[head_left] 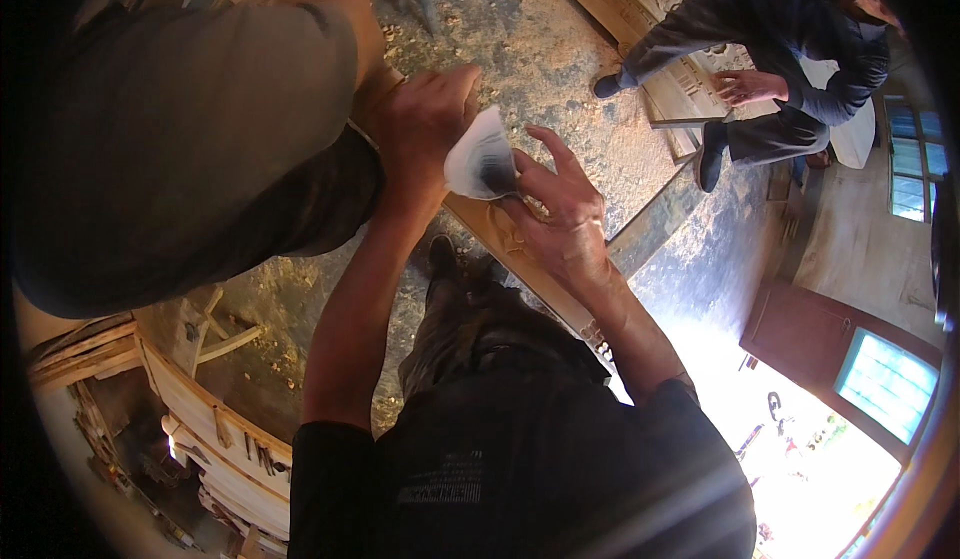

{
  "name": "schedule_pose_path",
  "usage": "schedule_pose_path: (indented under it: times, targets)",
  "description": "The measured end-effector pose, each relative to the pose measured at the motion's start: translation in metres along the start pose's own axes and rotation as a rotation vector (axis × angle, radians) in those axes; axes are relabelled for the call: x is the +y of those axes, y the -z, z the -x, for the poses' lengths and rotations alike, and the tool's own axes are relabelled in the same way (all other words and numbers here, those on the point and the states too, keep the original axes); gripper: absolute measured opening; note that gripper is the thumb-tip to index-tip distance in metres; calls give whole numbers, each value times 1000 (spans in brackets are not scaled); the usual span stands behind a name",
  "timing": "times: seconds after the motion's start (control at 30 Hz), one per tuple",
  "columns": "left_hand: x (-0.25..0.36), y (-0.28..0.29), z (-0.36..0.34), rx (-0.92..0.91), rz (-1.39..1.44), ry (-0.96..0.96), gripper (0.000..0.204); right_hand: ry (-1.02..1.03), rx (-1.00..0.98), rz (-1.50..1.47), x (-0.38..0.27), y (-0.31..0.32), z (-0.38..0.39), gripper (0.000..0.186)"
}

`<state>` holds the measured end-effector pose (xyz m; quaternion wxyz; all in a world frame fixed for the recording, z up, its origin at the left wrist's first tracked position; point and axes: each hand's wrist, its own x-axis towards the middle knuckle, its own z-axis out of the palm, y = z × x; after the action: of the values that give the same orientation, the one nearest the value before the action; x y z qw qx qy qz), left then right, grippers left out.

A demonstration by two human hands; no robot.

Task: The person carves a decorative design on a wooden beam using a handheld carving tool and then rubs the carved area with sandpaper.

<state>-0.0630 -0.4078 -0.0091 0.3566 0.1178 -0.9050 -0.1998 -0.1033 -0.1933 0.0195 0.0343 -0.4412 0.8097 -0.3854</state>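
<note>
A curled piece of white paper (470,164), dark and smudged on its right part, is between my two hands. My right hand (565,214) has its fingers at the paper's right edge, closed on it, with the index finger lifted away. My left hand (425,114) is closed in a fist against the paper's upper left edge; what lies inside it is hidden. Below them runs a long wooden board (560,302) with carved shapes, partly covered by my right hand and forearm. Close by my left hand is another person's forearm (365,44).
A person in a dark grey shirt (190,139) fills the left side. At the upper right, a seated person (800,69) rests a hand by a wooden panel (685,89). Shavings cover the floor (490,39). Tools hang on a wooden rack (235,424) at lower left. Bright daylight comes from the lower right.
</note>
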Motion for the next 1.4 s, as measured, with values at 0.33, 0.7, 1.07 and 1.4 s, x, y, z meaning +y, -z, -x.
schedule_pose_path:
  times: [0.33,0.7,1.07,1.4]
  targets:
    - [-1,3,-1,0,9,-2,16,-86,-21,-4,-4,-1,1,44]
    - [3,6,0,-44,-49,8,19,-105,-5,17,1,5,15,43]
    - [5,7,-4,5,16,1,12,-332,274,-402,22,4,20,24]
    - [-1,1,-1,32,-3,-22,10,-152,8,-143,15,8,22,28]
